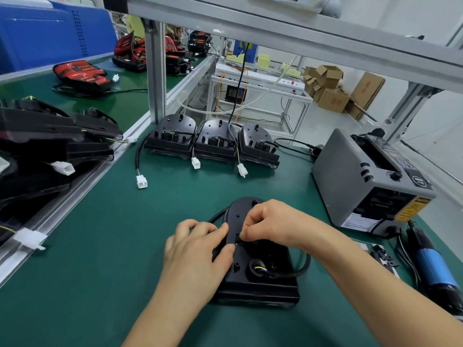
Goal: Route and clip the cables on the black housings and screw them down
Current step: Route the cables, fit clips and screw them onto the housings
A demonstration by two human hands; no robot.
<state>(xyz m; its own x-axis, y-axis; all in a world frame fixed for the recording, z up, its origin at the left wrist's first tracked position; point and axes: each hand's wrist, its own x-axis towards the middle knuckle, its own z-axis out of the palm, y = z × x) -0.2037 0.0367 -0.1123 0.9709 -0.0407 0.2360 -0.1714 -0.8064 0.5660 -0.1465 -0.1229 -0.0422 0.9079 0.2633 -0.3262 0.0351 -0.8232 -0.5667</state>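
A black housing (pixel 260 276) lies flat on the green mat in front of me. Its black cable (pixel 302 267) loops out of a round port and around the right side. My left hand (pixel 198 249) rests on the housing's left edge, fingers curled over it and thumb on top. My right hand (pixel 270 224) pinches a small black clip (pixel 238 237) at the middle of the housing. Three more black housings (pixel 213 144) with white connectors stand in a row at the back of the mat.
A grey tape dispenser (pixel 370 181) stands at the right. A blue electric screwdriver (pixel 436 266) lies at the right edge beside small black parts. Stacked black housings (pixel 50 136) fill the conveyor on the left. An aluminium post (pixel 155 71) rises behind the row.
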